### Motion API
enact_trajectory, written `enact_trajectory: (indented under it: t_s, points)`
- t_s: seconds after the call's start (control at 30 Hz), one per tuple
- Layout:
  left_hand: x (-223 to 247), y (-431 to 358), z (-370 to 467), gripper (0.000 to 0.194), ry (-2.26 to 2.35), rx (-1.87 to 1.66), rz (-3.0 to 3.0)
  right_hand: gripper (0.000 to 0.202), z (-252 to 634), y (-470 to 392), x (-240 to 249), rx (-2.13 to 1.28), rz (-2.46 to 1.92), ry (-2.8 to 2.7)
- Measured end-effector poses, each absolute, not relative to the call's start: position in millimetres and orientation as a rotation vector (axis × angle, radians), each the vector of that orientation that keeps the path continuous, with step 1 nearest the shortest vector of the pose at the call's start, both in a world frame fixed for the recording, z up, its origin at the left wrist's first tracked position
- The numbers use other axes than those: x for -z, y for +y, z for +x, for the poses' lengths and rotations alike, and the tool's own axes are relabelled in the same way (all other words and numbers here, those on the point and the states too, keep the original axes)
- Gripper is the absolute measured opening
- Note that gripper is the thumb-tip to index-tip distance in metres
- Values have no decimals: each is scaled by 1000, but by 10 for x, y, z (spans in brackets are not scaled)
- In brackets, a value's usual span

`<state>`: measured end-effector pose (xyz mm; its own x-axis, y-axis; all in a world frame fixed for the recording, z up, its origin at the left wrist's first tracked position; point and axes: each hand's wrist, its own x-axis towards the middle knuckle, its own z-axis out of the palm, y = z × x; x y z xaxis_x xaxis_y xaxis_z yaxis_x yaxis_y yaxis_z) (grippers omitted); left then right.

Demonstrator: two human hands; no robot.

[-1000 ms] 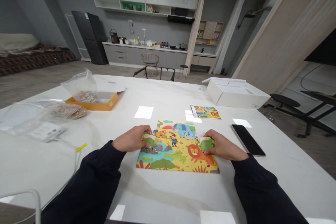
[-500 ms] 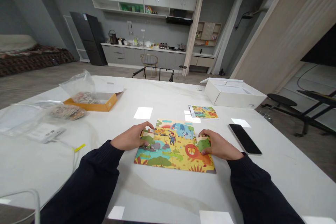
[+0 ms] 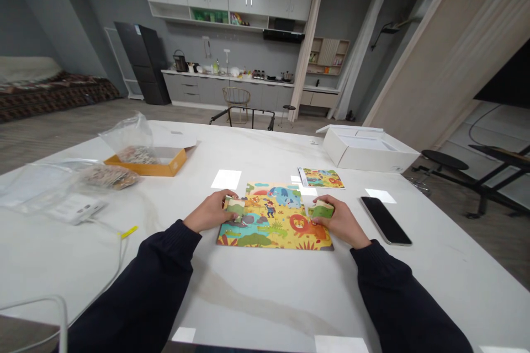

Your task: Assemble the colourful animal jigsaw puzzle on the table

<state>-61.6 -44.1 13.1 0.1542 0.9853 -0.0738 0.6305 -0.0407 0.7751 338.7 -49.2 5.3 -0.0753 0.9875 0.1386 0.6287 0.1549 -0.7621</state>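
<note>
A jigsaw puzzle (image 3: 275, 226) with a lion, elephants and crocodiles lies on the white table (image 3: 265, 298). My left hand (image 3: 210, 211) is closed on a green puzzle piece (image 3: 235, 207) at the puzzle's upper left side, pinched between thumb and fingers. On the opposite side my right hand (image 3: 343, 223) pinches another green puzzle piece (image 3: 322, 209), tilted up beside the lion. Whether either piece touches the assembled part I cannot tell. Behind the puzzle lies a small picture card (image 3: 322, 177) with a matching scene.
At the right are a black phone (image 3: 386, 220) and an open white box (image 3: 370, 149). Toward the left sit a yellow box (image 3: 171, 164), a bag of puzzle pieces (image 3: 110, 176), another bag (image 3: 134, 146), and a white power strip (image 3: 83, 211) with its cable.
The puzzle's front edge now shows farther from me. Both hands hold their green pieces more upright, and the left piece shows more clearly.
</note>
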Motion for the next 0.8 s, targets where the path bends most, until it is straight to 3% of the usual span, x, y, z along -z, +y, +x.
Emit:
enact_trajectory:
  t_s: [0.13, 0.37, 0.57, 0.8]
  points:
    - [-205, -469, -563, 56, 1453, -693, 1685, 43, 3360, -505, -95, -740, -1497, -1701]
    - [-339, -504, -606, 35, 1364, -684, 1626, 46, 3314, -552, -167, -811, -1466, -1644]
    - [-433, -532, -685, 42, 1290, -752, 1533, 43, 3342, -517, -80, -701, -1444, -1756]
    - [-477, -585, -771, 42, 1247, -334, 1731, 33, 3329, -551, -109, -795, -1494, -1743]
